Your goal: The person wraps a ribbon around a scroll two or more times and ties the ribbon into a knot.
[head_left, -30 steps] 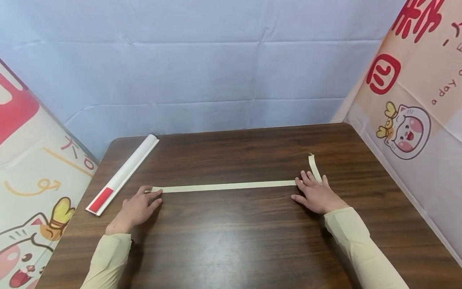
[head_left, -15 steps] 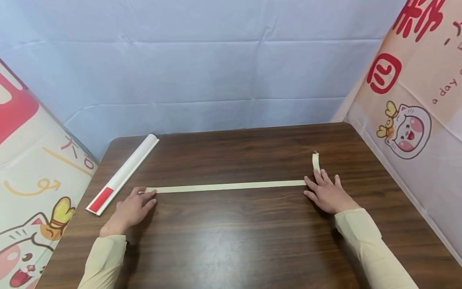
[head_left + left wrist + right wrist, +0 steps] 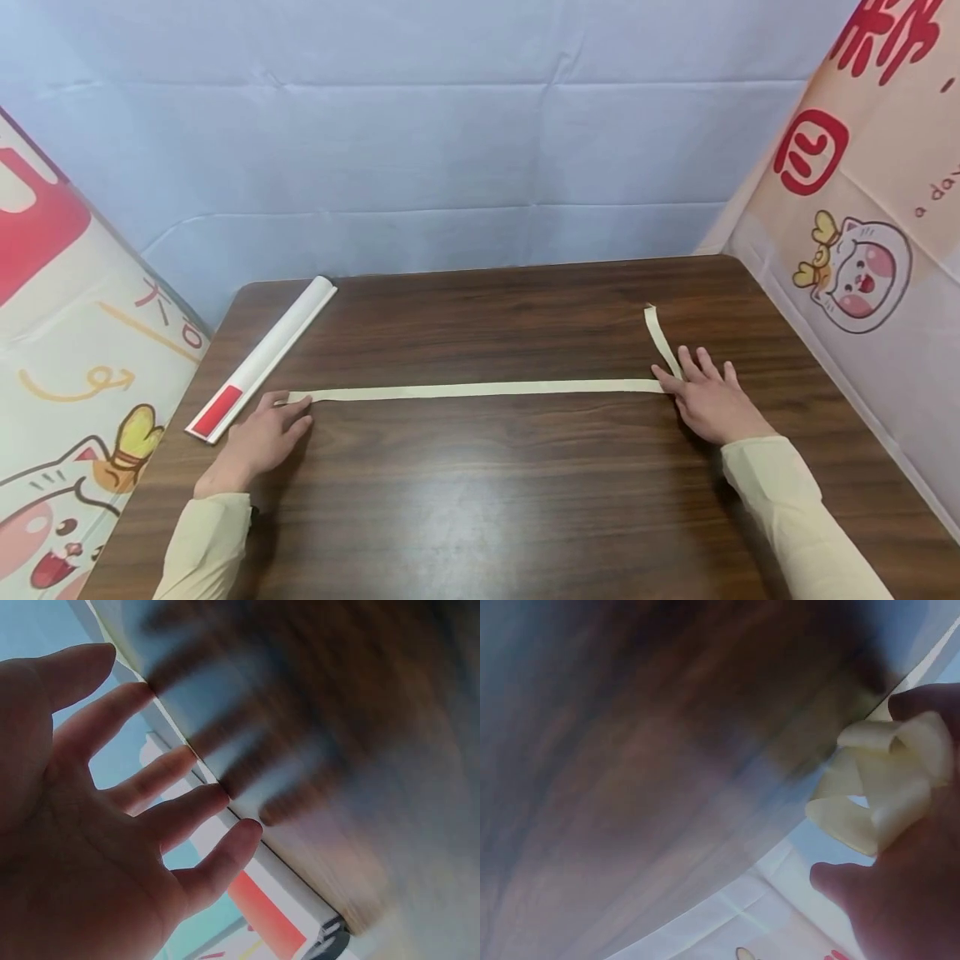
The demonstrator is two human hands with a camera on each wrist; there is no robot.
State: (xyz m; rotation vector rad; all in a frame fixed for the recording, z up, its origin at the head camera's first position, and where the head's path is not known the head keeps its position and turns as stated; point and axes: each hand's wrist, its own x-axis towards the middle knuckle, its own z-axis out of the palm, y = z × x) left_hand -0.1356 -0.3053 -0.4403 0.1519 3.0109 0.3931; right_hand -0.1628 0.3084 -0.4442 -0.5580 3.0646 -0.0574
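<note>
A cream ribbon point(image 3: 480, 389) lies stretched nearly straight across the wooden table. On its left end rest the fingertips of my left hand point(image 3: 258, 437); the left wrist view shows those fingers point(image 3: 169, 780) spread and fairly straight against the tabletop. My right hand point(image 3: 716, 408) rests on the ribbon's other end, fingers spread. From there a loose tail point(image 3: 660, 333) runs away toward the back of the table. Loops of ribbon point(image 3: 889, 784) are bunched under the right palm in the right wrist view; the head view hides them.
A long white roll point(image 3: 270, 350) with a red label lies slanted at the table's left side, just beyond my left hand. The wooden table point(image 3: 465, 500) meets a pale cloth backdrop point(image 3: 412, 150) behind, with printed cloths on both sides.
My hands have moved apart, left hand leftward and right hand rightward, and more ribbon shows flat between them. The tail beyond the right hand has shifted and leans left again.
</note>
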